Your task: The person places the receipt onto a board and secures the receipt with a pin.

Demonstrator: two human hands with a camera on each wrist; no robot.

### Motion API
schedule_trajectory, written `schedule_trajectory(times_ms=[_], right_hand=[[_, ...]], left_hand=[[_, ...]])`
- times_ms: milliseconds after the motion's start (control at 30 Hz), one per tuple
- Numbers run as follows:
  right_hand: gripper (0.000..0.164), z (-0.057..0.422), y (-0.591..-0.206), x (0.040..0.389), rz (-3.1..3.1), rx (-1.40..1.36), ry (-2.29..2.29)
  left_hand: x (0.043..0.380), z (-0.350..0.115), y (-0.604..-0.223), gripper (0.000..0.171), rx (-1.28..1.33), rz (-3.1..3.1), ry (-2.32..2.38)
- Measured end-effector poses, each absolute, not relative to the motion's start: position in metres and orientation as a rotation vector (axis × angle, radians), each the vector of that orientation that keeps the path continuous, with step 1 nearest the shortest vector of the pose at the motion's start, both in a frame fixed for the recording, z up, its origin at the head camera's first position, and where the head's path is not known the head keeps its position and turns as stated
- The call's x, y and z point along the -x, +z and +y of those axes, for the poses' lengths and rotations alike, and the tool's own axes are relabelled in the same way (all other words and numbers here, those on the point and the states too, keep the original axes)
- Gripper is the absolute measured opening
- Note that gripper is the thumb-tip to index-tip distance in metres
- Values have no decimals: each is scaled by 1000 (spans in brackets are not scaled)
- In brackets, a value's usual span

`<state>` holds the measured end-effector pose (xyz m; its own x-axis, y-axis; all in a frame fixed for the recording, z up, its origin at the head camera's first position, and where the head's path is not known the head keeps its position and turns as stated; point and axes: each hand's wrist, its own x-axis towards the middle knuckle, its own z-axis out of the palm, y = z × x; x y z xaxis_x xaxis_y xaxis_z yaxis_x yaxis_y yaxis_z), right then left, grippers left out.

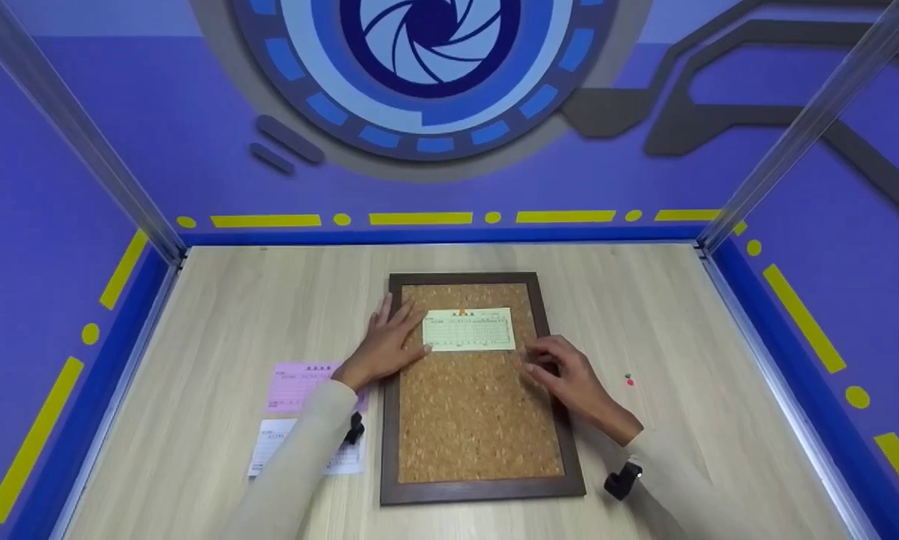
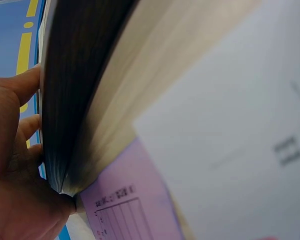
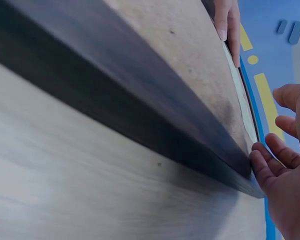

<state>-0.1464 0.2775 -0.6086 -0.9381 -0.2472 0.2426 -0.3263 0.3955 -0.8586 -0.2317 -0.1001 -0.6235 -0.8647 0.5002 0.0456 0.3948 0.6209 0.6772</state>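
Observation:
A pale green printed slip (image 1: pixel 468 330) lies on the upper part of a dark-framed cork board (image 1: pixel 479 420), with a small orange mark or pin (image 1: pixel 462 312) at its top edge. My left hand (image 1: pixel 384 341) rests across the board's left side, fingers spread, fingertips and thumb at the slip's left edge. My right hand (image 1: pixel 569 375) is at the board's right side, near the slip's lower right corner. Its fingers (image 3: pixel 285 152) are loosely bent, and nothing shows between them in the right wrist view.
A pink slip (image 1: pixel 292 390) and a white slip (image 1: pixel 269 442) lie left of the board, partly under my left forearm. Small red and green pieces (image 1: pixel 629 381), perhaps pins, lie on the wooden table (image 1: pixel 690 322) to the right. Blue walls stand around the table.

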Motion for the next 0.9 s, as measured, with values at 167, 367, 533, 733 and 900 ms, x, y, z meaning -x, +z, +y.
schedule_trajectory(times_ms=[167, 367, 533, 733, 900], right_hand=[[31, 279, -610, 143, -2537, -521, 1579], [33, 283, -611, 140, -2526, -501, 1512], [33, 287, -616, 136, -2546, -397, 1521], [33, 292, -623, 134, -2580, -282, 1527], [43, 296, -630, 133, -2617, -248, 1499]], left_hand=[[229, -98, -613, 77, -735, 2715, 1008], [229, -97, -610, 75, -730, 2729, 954], [231, -97, -616, 75, -733, 2732, 979], [229, -97, -612, 75, -721, 2733, 945], [227, -97, -612, 75, -708, 2730, 942]])
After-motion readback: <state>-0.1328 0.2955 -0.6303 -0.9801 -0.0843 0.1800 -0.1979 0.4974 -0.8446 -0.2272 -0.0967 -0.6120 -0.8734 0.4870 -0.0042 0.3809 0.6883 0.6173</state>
